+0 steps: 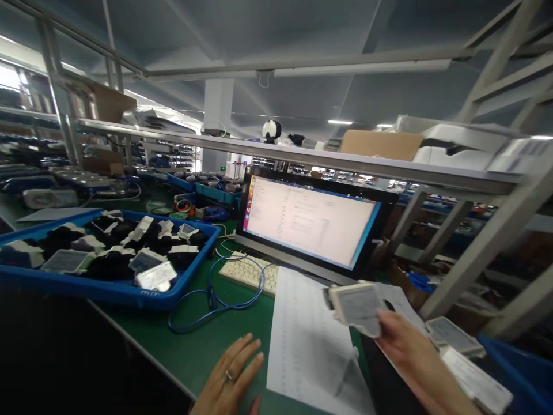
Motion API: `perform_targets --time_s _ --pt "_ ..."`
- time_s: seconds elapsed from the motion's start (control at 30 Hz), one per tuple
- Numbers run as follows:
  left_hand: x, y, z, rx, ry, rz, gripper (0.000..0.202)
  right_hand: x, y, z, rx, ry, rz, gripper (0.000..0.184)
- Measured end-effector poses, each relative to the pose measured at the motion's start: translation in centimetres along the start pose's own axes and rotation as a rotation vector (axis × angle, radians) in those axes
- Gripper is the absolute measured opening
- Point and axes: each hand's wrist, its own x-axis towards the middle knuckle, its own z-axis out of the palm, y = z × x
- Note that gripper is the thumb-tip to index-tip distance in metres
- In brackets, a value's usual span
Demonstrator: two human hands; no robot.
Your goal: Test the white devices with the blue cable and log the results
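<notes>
Housing [356, 308], flat and white-rimmed with a greyish panel, is right of centre in the lower half of the frame, raised above a printed paper sheet [298, 340]. The right hand [401, 337] pinches it by its right edge, thumb and fingers closed on the rim, slightly blurred. At lower centre, the left hand [231, 377] holds nothing; its fingers are parted, back upward, with a ring [228, 374] on one of them. It is over the green surface [142, 340], just left of the sheet; whether it touches the surface cannot be told.

Across the left of the frame, a blue tray [108, 293] carries many black-and-white units [118, 253], some with similar grey panels, lying at various angles. Between tray and sheet, a looped blue cable [190, 331] lies partly over a cream keyboard [233, 268]. Behind these, in the middle, a lit monitor [309, 222] shows a mostly white window, its text too small to read. At lower right, near the right forearm, lie another grey-panelled housing [455, 336], a white unit [475, 377] and a blue bin [525, 369]. A metal-edged shelf [302, 155] crosses above the monitor, carrying a cardboard box [380, 144].
</notes>
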Motion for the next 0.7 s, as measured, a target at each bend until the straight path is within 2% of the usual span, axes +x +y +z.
perform_targets --time_s 0.1,0.2,0.3,0.37,0.47,0.6,0.7 --pt "-0.1 -0.2 -0.5 -0.077 0.056 -0.067 0.056 -3.6 4.9 6.2 0.089 -0.182 0.263 0.048" --pt "-0.1 -1.0 -1.6 -0.07 0.04 -0.112 0.053 -5.9 9.9 11.9 0.159 -0.192 0.372 0.05" --pt "-0.3 -2.5 -3.1 -0.032 -0.005 -0.149 0.046 -6.9 12.6 14.4 0.191 -0.194 0.405 0.049" --pt "-0.6 -3.6 -3.8 -0.016 -0.034 -0.164 0.043 -7.2 13.0 14.5 0.196 -0.19 0.42 0.049" --pt "-0.7 -4.9 -4.2 -0.001 -0.055 -0.179 0.041 -7.6 12.3 13.5 0.188 -0.206 0.428 0.049" --pt "0.3 -5.3 -3.5 -0.011 -0.096 -0.126 0.043 -8.9 10.7 11.2 0.115 -0.164 0.431 0.05" --pt "1.5 -5.1 -2.6 -0.032 -0.138 -0.061 0.04 -9.6 9.7 8.8 0.041 -0.114 0.384 0.051"
